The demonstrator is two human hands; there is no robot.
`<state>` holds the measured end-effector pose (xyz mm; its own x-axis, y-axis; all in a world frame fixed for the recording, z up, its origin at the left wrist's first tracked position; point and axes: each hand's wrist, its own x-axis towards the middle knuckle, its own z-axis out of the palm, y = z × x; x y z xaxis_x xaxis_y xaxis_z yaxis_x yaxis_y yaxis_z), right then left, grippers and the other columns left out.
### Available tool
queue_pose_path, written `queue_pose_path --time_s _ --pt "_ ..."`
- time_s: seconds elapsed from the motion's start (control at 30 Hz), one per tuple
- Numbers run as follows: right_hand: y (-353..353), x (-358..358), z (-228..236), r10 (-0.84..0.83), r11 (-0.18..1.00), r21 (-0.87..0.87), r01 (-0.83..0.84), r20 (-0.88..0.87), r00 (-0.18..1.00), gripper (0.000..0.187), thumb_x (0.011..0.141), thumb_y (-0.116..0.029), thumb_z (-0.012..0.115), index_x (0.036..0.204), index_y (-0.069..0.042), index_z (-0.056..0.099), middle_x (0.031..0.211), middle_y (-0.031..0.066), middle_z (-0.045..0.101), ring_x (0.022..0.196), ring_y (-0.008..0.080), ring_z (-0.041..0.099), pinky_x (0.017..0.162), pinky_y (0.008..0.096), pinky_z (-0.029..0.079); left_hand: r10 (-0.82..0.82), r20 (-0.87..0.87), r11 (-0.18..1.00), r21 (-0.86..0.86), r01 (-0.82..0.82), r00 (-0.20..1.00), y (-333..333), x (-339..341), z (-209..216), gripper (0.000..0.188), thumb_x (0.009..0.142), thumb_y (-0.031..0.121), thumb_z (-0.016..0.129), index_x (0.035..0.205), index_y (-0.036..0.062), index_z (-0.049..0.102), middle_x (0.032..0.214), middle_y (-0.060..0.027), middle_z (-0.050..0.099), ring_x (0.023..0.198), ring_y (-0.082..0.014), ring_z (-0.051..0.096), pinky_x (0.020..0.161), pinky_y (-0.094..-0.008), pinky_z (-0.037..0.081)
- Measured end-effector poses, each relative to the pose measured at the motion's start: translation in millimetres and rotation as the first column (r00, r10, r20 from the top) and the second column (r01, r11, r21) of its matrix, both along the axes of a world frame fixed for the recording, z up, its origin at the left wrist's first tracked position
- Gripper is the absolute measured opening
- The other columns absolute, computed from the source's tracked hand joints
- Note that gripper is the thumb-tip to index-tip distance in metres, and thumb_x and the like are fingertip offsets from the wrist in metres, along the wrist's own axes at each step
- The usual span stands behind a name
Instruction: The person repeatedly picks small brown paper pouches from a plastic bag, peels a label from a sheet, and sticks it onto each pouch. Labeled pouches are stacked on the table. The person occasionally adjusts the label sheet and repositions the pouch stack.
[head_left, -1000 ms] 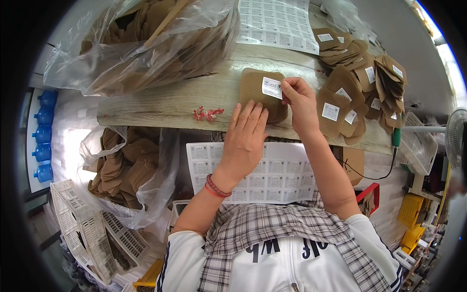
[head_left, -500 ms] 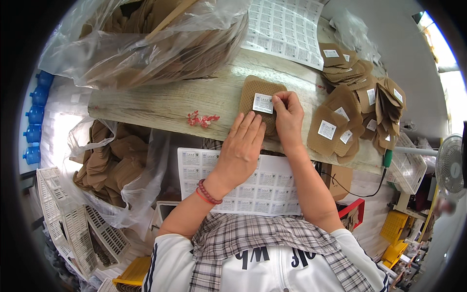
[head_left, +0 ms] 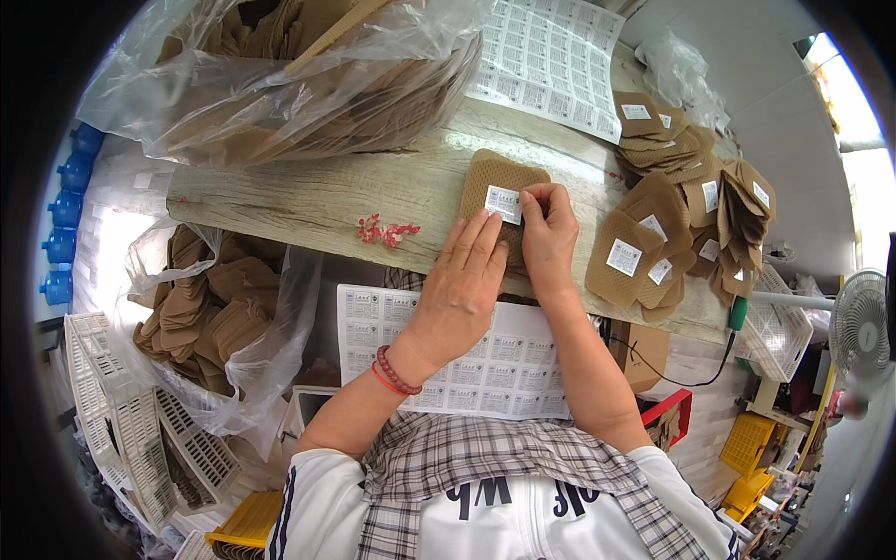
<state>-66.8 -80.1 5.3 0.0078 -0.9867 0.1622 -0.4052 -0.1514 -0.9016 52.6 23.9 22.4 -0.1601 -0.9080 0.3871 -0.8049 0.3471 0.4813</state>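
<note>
A brown, textured pad with rounded corners lies near the front edge of the wooden table. On it is a small white printed label. My left hand rests flat over the pad's lower part, fingers stretched out and tips at the label's lower edge. With thumb and forefinger together, my right hand pinches the label's right edge. Below the table edge, a white sheet of printed labels lies across my lap, partly covered by my forearms.
Labelled brown pads lie in overlapping piles at the right. Another label sheet is at the back. A clear bag of brown pieces stands back left, a second bag below. Red scraps and a fan also show.
Both hands keep nearly the same places on the pad and label. The whole view has shifted slightly; nothing has been let go or picked up.
</note>
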Motion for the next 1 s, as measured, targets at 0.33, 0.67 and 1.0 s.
queue_pose_path --time_s 0.33,0.67,1.0 --pt "2 2 -8 0.004 0.994 -0.104 -0.012 -0.079 0.997 0.009 0.09 -0.007 0.065 0.094 -0.001 0.059 0.081 0.0126 0.064 0.073 0.0274 0.064 0.066 0.0363 0.051 -0.034 0.044 0.998 0.048 0.032 0.998 -5 -2 -1 0.049 0.075 0.006 0.073 0.119 -0.0056 0.054 0.143 -0.0267 0.044 0.14 -0.0394 0.036 0.119 -0.0509 0.024" --pt "-3 -3 -20 -0.133 0.933 -0.359 0.02 -0.293 0.947 0.038 0.087 -0.003 0.064 0.125 -0.004 0.059 0.113 0.0159 0.051 0.081 0.0226 0.06 0.073 0.0352 0.051 -0.042 0.089 0.998 0.041 0.039 0.995 -7 -5 0 0.045 0.075 0.005 0.073 0.114 -0.0037 0.052 0.141 -0.0269 0.045 0.139 -0.0398 0.036 0.119 -0.0513 0.023" --pt "-4 -2 -21 -0.183 0.904 -0.423 0.064 -0.25 0.951 0.011 0.086 -0.01 0.068 0.097 -0.008 0.065 0.09 0.008 0.062 0.087 0.0294 0.061 0.07 0.0408 0.051 0.021 0.053 0.999 -0.052 -0.018 0.998 5 -7 2 0.044 0.077 0.006 0.072 0.116 -0.0021 0.053 0.141 -0.0229 0.045 0.138 -0.0379 0.037 0.118 -0.051 0.024"
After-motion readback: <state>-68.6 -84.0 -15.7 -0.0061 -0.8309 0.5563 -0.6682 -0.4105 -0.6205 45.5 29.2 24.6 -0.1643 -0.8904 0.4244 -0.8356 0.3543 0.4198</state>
